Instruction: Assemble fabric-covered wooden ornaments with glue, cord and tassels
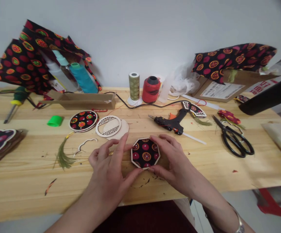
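An octagonal fabric-covered ornament [146, 156] with a pale wooden rim is held just over the near part of the table. Its black cloth carries red and orange round patterns and small shiny dots. My right hand [173, 161] grips its right side, thumb at the lower edge and index finger at the upper. On the left side, my left hand [113, 165] has its thumb at the lower corner and a finger by the upper left edge, its index finger raised. Beyond my left hand lie a round wooden lattice frame [108, 126] and a round patterned piece [83, 120].
A black glue gun [171, 121] with a glue stick lies ahead, its cord running behind. Black scissors [235, 137] rest at right. Thread spools [151, 90], a cardboard tray [87, 101], a green cap [54, 121], an olive tassel [65, 153] and a screwdriver [16, 100] lie around.
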The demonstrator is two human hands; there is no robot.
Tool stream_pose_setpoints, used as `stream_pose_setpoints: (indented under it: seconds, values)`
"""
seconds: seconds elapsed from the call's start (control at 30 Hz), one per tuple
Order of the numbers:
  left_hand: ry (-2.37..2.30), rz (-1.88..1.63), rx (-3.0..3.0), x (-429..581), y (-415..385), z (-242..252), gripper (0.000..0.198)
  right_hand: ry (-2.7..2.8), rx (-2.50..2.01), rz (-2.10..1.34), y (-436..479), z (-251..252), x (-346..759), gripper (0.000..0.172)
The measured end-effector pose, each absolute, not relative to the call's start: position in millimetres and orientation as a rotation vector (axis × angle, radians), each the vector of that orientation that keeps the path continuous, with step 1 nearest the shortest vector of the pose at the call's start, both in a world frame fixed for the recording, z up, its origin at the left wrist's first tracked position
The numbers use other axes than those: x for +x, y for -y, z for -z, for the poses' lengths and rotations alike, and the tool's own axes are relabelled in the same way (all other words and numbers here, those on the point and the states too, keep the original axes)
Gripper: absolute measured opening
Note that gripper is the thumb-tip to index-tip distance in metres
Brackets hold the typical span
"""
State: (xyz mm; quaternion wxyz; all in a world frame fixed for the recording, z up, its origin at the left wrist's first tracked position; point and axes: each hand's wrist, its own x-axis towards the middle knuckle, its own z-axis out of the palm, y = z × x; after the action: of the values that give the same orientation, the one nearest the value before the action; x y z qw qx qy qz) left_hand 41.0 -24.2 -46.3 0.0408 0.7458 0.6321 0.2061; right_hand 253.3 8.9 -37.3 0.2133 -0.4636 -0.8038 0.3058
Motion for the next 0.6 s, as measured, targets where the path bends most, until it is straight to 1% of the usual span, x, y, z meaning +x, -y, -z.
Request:
stream_pose_setpoints:
  seconds: [0.4, 0.6]
  values:
    - [-1.949, -0.65, 2.261, 42.7, 24.6, 45.7, 0.092, 2.183, -1.284, -0.861, -8.6, 40.0, 256.2, 0.072]
    - [-1.919, -0.635, 2.252, 40.5, 24.7, 45.8, 0.093, 2.171, -1.284, -0.879, -8.4, 41.2, 257.3, 0.081]
